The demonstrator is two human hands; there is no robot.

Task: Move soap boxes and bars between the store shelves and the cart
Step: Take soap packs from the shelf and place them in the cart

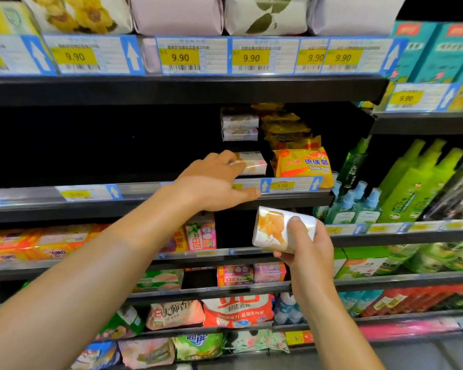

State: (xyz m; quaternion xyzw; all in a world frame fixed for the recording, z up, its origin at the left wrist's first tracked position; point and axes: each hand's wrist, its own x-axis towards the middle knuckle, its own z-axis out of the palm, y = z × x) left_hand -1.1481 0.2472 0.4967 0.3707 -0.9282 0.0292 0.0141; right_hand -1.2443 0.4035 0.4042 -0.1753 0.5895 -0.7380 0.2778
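Note:
My left hand reaches over the shelf rail of the middle shelf, and its fingers curl round the left end of a white soap box lying on that shelf. My right hand holds another white soap box with an orange picture, below and in front of that shelf. More white soap boxes are stacked at the back. Yellow sulfur soap packs stand in a row just to the right. No cart is in view.
Left of the boxes the middle shelf is dark and bare. Wrapped bars sit above price tags on the top shelf. Green spray bottles fill the right bay. Detergent and soap packs line the lower shelves.

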